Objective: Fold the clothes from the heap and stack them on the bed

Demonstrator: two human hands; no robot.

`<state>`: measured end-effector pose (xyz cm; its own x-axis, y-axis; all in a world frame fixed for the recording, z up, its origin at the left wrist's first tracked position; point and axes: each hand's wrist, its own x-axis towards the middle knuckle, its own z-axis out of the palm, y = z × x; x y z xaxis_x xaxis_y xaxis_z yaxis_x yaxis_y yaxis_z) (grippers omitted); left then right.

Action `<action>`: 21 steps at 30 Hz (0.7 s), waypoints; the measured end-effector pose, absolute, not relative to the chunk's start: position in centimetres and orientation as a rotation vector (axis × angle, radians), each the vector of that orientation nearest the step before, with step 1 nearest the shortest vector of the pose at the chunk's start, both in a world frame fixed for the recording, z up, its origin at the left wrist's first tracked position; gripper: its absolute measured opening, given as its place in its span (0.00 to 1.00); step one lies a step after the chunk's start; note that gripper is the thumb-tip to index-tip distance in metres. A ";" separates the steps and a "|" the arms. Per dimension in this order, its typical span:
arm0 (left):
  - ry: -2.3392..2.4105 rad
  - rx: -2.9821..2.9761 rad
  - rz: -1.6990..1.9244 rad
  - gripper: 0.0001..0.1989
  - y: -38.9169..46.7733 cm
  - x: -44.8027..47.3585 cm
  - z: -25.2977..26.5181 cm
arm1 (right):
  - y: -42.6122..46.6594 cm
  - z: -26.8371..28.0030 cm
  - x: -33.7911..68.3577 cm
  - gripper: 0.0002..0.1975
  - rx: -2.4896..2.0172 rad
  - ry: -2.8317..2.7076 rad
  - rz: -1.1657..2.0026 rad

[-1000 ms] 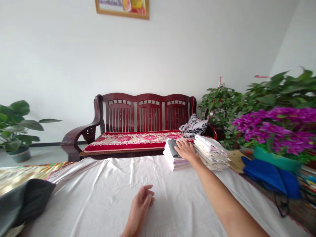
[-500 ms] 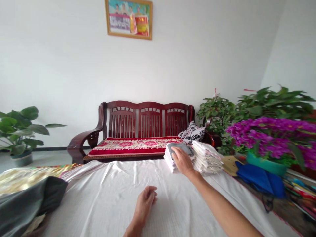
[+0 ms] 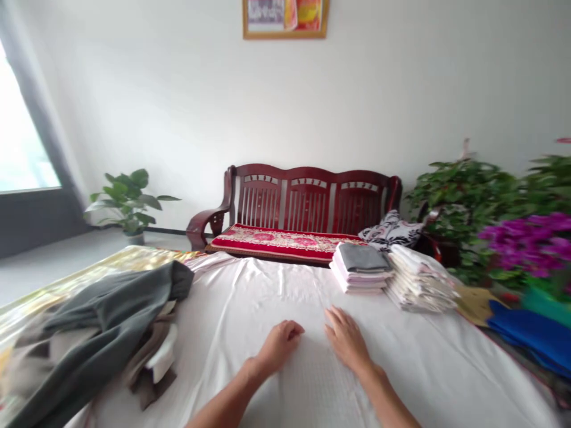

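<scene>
Left hand resting half-curled, right hand lying spread, both seemingly empty, lower centre. Folded stacks sitting centre-right; loose clothes lying lower left. Probably between folds; next calling for leftward reach.

head view — sofa straight ahead

Grey garment is matt cloth, rumpled; folded stack = smoother cloth, also matt. Wht sheet is thin-looking cloth, lightly creased. Bench is dk wood, v. glossy.
</scene>
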<state>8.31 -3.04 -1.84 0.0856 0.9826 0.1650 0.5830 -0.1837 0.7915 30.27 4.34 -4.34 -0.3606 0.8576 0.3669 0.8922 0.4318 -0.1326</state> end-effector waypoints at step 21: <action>3.031 1.309 0.484 0.31 -7.8 -15.9 7.8 | 6.6 -7.1 31.7 0.22 -1.199 -2.256 -0.172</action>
<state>-15.89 -7.84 7.82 -0.6763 0.6777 0.2886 0.7339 0.6536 0.1850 31.68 6.63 -7.05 -0.4336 0.7206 0.5411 0.7943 0.5892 -0.1481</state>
